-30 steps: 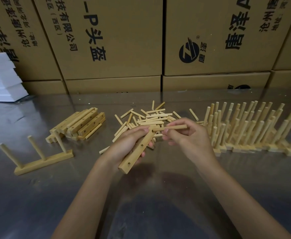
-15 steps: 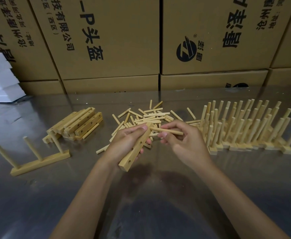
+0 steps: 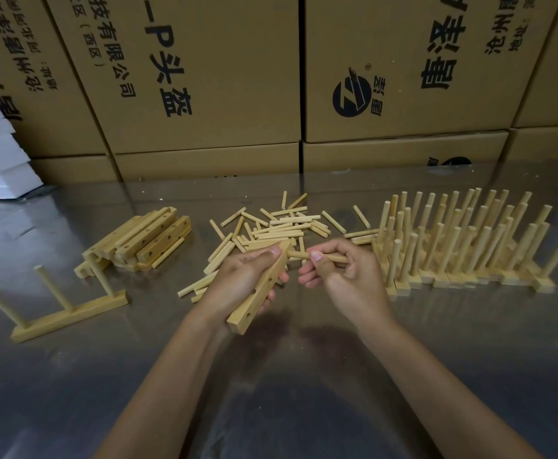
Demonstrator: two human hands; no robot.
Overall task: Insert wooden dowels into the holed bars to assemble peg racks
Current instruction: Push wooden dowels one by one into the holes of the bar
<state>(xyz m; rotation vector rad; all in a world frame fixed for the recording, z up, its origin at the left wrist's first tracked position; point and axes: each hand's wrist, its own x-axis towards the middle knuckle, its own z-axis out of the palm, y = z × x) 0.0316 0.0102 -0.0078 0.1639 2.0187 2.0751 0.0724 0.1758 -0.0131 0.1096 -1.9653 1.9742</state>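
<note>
bar: your left hand is wrapped round a holed bar, raised off the table in front of you, its far end tilted up toward the loose pile. two holes show on the face turned right.
dowel: your right hand pinches a dowel between thumb and fingers, lying roughly level, its left tip at the top hole of the bar. whether the tip is already seated i cannot tell, since your left thumb covers that spot.
handling: both pieces look like light, stiff, dry wood. they should not bend, but a smooth round dowel can roll in the fingers.
where to hold: keep the bar gripped along its middle, clear of the holes. pinch the dowel near the entering end so it stays in line with the hole.
supply: loose dowels lie just beyond your hands; spare bars are stacked to the left.
done: finished racks crowd the right, and one three-peg rack sits apart at the near left.
</note>
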